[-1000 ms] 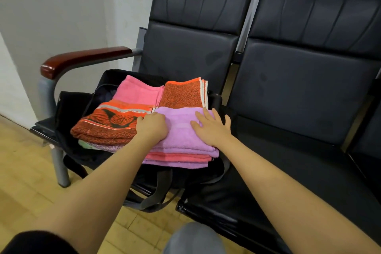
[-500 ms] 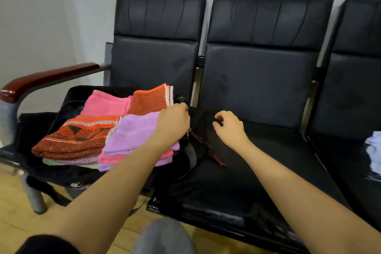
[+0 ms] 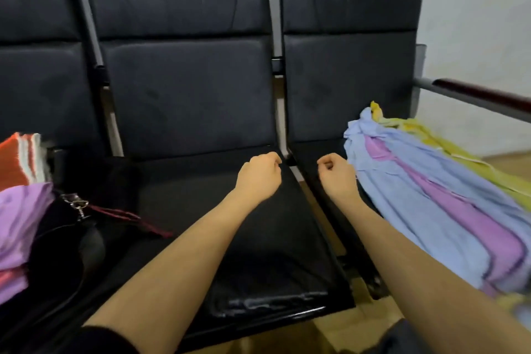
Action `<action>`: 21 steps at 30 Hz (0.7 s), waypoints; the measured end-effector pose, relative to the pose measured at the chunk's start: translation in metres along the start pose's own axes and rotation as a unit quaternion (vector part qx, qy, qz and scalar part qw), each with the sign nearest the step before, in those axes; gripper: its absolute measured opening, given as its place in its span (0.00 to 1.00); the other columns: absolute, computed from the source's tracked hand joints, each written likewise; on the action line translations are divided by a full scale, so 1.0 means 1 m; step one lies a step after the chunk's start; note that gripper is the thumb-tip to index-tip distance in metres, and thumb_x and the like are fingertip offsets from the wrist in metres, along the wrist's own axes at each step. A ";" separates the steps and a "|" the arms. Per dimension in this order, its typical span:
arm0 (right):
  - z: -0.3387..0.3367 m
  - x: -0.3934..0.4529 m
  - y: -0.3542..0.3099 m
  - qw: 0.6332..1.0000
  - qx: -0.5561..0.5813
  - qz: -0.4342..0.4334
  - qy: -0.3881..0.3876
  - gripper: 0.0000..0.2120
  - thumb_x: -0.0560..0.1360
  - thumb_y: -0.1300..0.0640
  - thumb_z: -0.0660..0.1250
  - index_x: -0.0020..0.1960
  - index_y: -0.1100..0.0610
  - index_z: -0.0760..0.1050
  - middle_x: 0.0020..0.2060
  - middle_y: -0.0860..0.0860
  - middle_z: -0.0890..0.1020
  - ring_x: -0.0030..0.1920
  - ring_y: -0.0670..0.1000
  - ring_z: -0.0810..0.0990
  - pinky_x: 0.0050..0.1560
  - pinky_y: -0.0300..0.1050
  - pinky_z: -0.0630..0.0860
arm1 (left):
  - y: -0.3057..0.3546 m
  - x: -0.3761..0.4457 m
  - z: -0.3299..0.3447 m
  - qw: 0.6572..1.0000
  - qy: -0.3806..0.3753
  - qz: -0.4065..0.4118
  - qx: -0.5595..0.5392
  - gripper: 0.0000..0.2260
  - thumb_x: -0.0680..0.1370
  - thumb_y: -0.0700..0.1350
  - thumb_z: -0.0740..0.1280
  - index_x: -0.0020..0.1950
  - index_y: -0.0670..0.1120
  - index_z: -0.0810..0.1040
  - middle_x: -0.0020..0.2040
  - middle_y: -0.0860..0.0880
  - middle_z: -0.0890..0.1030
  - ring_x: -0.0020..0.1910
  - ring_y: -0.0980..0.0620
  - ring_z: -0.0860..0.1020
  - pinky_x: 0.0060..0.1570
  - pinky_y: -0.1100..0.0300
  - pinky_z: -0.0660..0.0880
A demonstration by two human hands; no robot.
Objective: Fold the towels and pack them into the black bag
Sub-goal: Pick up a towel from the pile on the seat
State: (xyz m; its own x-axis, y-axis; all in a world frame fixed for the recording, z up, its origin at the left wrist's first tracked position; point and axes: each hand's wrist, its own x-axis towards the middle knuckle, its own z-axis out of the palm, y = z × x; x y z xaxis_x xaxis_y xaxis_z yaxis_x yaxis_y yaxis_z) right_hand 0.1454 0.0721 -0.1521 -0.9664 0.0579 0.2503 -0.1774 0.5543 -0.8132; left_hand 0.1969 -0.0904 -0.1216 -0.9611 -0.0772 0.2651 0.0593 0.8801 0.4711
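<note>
Three black padded seats (image 3: 186,95) stand in a row against a pale wall, and I see a dark red armrest (image 3: 485,93) at the far right. On the right seat I count one loose heap of unfolded towels (image 3: 436,201), showing at least three colours: light blue, purple and yellow. At the left edge sits one stack of folded towels (image 3: 17,210), orange on top at the back, purple and pink nearer me, resting on the black bag (image 3: 66,250), whose metal clip and dark red cord trail onto the middle seat. I have two hands out over the seats. My left hand (image 3: 260,174) hovers above the middle seat with fingers curled in, holding nothing. My right hand (image 3: 336,174) is curled the same way, empty, just beside the near edge of the loose heap. Half a second ago both hands were at the bag and the folded stack; since then the view has swung right, the stack has slid to the frame's edge, and the loose heap has come fully into sight.
</note>
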 end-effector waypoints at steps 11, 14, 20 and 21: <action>-0.084 0.045 0.122 0.978 -0.117 0.107 0.137 0.17 0.75 0.66 0.59 0.63 0.66 0.70 0.63 0.62 0.72 0.63 0.62 0.71 0.61 0.54 0.66 | 0.108 0.069 0.136 0.987 -0.122 0.069 -0.076 0.14 0.79 0.39 0.55 0.60 0.46 0.76 0.55 0.42 0.79 0.49 0.40 0.77 0.49 0.51 0.75; -0.102 0.058 0.148 0.963 -0.201 0.109 0.141 0.22 0.77 0.66 0.57 0.70 0.66 0.62 0.72 0.62 0.63 0.67 0.63 0.66 0.64 0.53 0.61 | 0.132 0.087 0.163 0.981 -0.141 0.097 -0.096 0.15 0.80 0.39 0.55 0.62 0.45 0.76 0.56 0.41 0.79 0.50 0.40 0.77 0.46 0.54 0.73; -0.123 0.077 0.184 0.956 -0.233 0.138 0.112 0.26 0.76 0.69 0.54 0.74 0.67 0.55 0.68 0.65 0.67 0.65 0.66 0.67 0.63 0.54 0.61 | 0.176 0.121 0.213 0.970 -0.142 0.178 -0.090 0.15 0.81 0.40 0.56 0.66 0.44 0.74 0.65 0.45 0.76 0.64 0.44 0.71 0.61 0.49 0.68; -0.125 0.080 0.188 0.953 -0.248 0.137 0.107 0.25 0.76 0.69 0.54 0.73 0.67 0.56 0.66 0.65 0.69 0.64 0.66 0.68 0.61 0.54 0.63 | 0.180 0.125 0.220 0.968 -0.144 0.190 -0.081 0.15 0.81 0.40 0.56 0.67 0.45 0.73 0.66 0.45 0.75 0.65 0.44 0.71 0.61 0.49 0.68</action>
State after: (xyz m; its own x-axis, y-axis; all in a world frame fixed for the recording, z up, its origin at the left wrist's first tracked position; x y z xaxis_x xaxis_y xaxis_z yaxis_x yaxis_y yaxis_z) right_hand 0.0580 0.2845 -0.2191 -0.8947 0.3954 0.2080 0.2377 0.8154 -0.5278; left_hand 0.0278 0.1619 -0.1887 -0.8958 0.3913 0.2109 0.4419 0.7328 0.5174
